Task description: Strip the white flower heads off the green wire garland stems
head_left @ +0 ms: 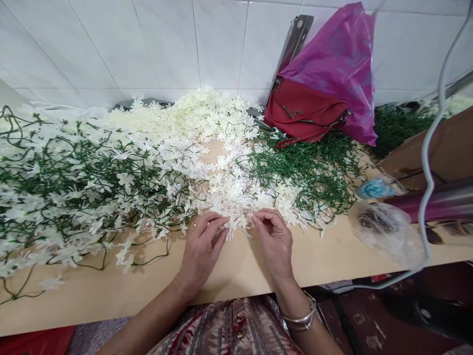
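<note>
At the front edge of a heap of white artificial flowers [236,195], both of my hands meet with fingertips a short way apart. My left hand [201,244] is closed, with thumb and fingers drawn together beside white petals and thin stamens. My right hand [273,239] pinches thumb against forefinger near the same stamens. Whatever sits in either pinch is too small to make out. To the left lies a big pile of white flowers on green stems [111,182]. A tangle of bare green stems [306,167] is on the right.
Cream blossoms [207,111] are heaped against the tiled wall [162,44]. A red bag [306,108] and a purple plastic bag [340,64] stand behind the stems. On the right are a clear plastic bag [388,231], a cardboard box [436,140] and a hanging white cable [426,172].
</note>
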Demonstrator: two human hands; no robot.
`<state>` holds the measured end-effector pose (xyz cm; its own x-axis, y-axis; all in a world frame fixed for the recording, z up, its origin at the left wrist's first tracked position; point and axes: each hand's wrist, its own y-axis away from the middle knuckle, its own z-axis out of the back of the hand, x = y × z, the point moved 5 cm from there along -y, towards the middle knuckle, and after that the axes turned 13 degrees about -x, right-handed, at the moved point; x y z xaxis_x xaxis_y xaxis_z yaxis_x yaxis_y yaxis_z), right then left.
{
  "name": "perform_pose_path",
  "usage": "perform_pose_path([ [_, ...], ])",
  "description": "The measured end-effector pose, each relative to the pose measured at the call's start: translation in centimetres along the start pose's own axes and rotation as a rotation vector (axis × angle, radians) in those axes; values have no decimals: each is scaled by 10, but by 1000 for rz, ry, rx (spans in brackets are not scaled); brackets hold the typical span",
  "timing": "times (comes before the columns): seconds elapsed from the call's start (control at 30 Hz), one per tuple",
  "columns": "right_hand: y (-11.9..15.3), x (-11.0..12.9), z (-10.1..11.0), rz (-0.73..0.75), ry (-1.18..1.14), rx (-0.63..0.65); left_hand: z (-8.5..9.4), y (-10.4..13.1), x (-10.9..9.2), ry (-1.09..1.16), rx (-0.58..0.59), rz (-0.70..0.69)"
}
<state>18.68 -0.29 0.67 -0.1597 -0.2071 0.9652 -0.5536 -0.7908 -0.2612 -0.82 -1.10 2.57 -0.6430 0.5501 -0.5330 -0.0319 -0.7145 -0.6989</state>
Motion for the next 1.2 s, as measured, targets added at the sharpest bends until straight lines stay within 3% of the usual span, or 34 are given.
perform_pose_path([
  [0.2,3,-9,2,-136,-12,2,-5,-4,-11,-196,79,-60],
  [0.37,5,-6,1,-160,-30,40,-3,-5,-9,-167,67,-24],
  [0.47,7,-2,0,-129,-73,78,3,-4,-2,-58,-7,49],
  [0.57,8,8,-2,25,-113,124,12,-5,4,223,-134,246],
  [0.63,9,13,-3,106,-135,147,9,-4,9,468,-167,483],
  [0.77,12,17,-5,101,-213,177,-18,6,11,918,-125,1001],
  [0.87,14,22,-6,100,-248,201,-37,13,9,1115,-72,1178],
  [1.0,15,30,-7,218,-154,201,-45,16,7,1168,1,1203],
  [1.2,16,31,-8,362,32,128,-43,16,8,1045,72,1097],
])
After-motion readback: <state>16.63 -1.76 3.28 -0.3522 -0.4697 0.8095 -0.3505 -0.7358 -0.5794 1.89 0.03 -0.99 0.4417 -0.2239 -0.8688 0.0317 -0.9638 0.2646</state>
